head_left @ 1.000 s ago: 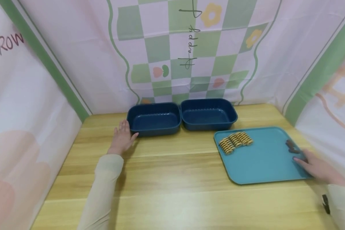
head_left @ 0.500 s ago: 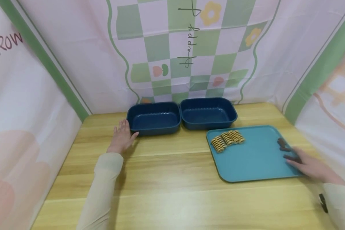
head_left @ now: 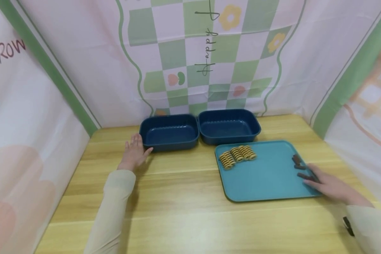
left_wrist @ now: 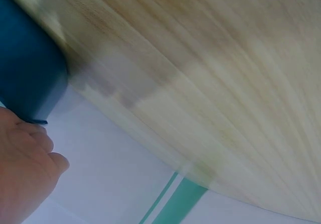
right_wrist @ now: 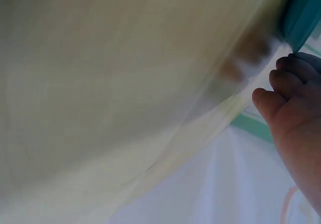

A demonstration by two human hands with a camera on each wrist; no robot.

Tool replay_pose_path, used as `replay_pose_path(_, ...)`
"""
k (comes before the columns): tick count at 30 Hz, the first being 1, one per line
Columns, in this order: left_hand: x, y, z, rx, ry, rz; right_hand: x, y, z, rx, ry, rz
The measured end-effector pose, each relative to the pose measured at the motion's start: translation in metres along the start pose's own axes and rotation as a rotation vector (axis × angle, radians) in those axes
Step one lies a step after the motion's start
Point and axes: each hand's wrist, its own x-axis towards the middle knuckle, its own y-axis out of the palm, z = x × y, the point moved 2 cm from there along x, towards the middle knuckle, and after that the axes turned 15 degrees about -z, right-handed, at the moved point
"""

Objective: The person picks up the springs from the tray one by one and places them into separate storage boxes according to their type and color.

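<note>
My left hand (head_left: 133, 153) touches the left end of a dark blue rectangular bin (head_left: 171, 144), fingers straight along its side and thumb near its front corner. The left wrist view shows that hand (left_wrist: 27, 158) beside the bin wall (left_wrist: 30, 68). At the right, my right hand (head_left: 331, 185) grips the right edge of a teal tray (head_left: 266, 181), thumb over the rim. On the tray lie rows of striped round cookies (head_left: 238, 155) at the left and several dark brown sticks (head_left: 300, 167) near my thumb. In the right wrist view the fingers (right_wrist: 286, 83) curl at the tray's edge (right_wrist: 301, 18).
A second dark blue bin (head_left: 229, 139) stands against the first at the back, just behind the tray's far left corner. The wooden table (head_left: 177, 211) is bounded by printed cloth (head_left: 203, 70) at the back and both sides.
My right hand has slid the tray to the left across the table, with the cookies and brown sticks on it. My left hand and both bins stay in place.
</note>
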Motion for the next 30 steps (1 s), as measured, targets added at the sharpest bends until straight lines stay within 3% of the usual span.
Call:
replay_pose_path(11,-0.001,0.001,0.0,-0.01,-0.003,0.017,0.006,0.009,0.031,0.093,-0.026,0.069)
replay_pose_path(18,-0.002,0.001,0.0,-0.011,0.005,0.022,0.007,0.017,0.047,0.068,-0.116,0.076)
replay_pose_path(30,-0.001,-0.002,0.0,-0.008,0.015,0.005,0.018,0.024,0.086,0.092,-0.153,0.114)
